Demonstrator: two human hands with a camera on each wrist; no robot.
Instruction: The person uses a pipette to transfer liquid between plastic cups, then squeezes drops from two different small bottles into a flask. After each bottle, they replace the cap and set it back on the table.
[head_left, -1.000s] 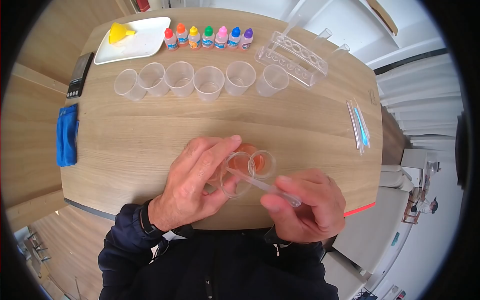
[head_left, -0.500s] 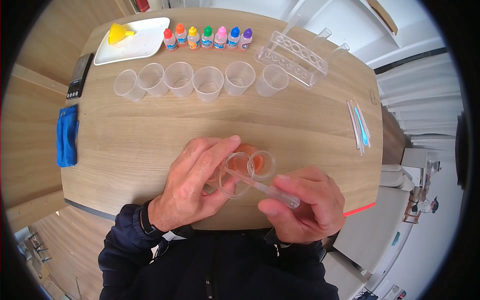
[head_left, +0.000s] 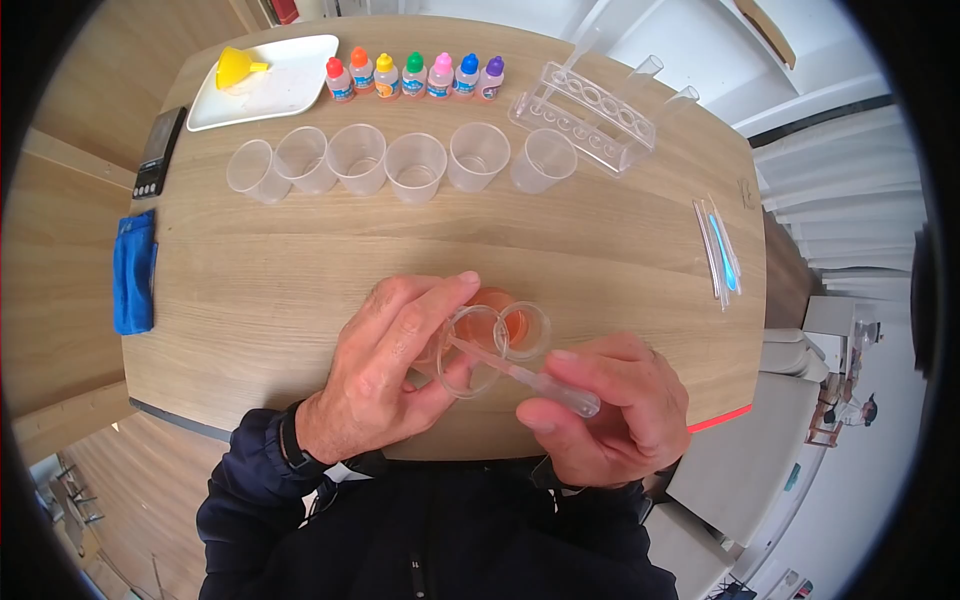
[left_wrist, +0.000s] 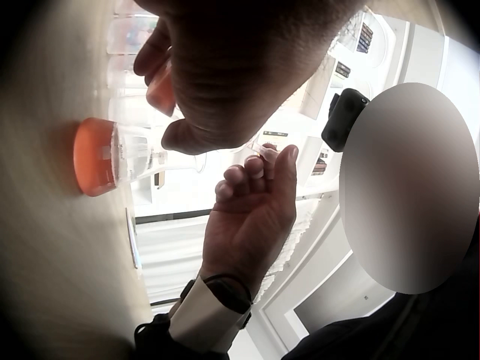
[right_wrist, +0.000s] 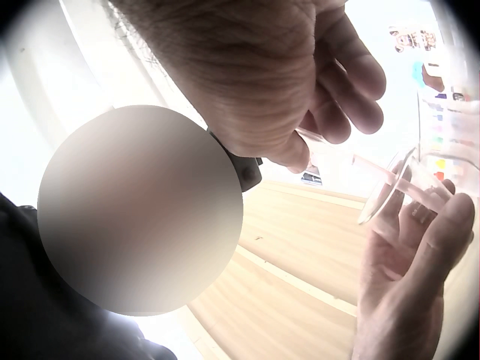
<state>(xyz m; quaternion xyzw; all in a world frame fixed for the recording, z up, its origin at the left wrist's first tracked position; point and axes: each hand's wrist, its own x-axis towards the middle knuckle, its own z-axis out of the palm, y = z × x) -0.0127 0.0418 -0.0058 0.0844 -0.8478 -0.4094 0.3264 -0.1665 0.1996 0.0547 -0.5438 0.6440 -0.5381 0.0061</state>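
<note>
**Wood-grain tabletop [head_left: 300,235]: close two-handed work near the front edge**

Right hand [head_left: 620,410]: thumb and fingers pinch the bulb of a clear plastic pipette [head_left: 525,374]; grip lightly closed, not squeezed flat. Left hand [head_left: 385,350]: grip curled round a clear, round-mouthed vessel [head_left: 478,325], held tilted, mouth toward the right hand. Orange liquid [left_wrist: 161,90] shows in it between the fingers; exact vessel shape hidden. Pipette stem runs in through the mouth; can't tell if the tip is submerged.

Change: compared with a second ago, the bulb looks fuller, the pinch a bit looser, the stem pinker. Reads as liquid drawn up rather than pushed out; hard to confirm. Last half second, hardly any movement; left hand steady.

Just beyond the held vessel: clear conical flask with orange liquid [left_wrist: 96,157], upright on the tabletop; contact between them unclear.

Farther out: row of six translucent plastic cups [head_left: 415,168]; behind, seven small dropper bottles with coloured caps [head_left: 414,80]. White rectangular tray [head_left: 305,62] with yellow plastic funnel [head_left: 235,68] at far left, black digital scale [head_left: 160,145] and folded blue cloth [head_left: 134,272] nearer. Right side: clear test-tube rack [head_left: 590,115], thin clear and blue sticks [head_left: 722,255].
</note>
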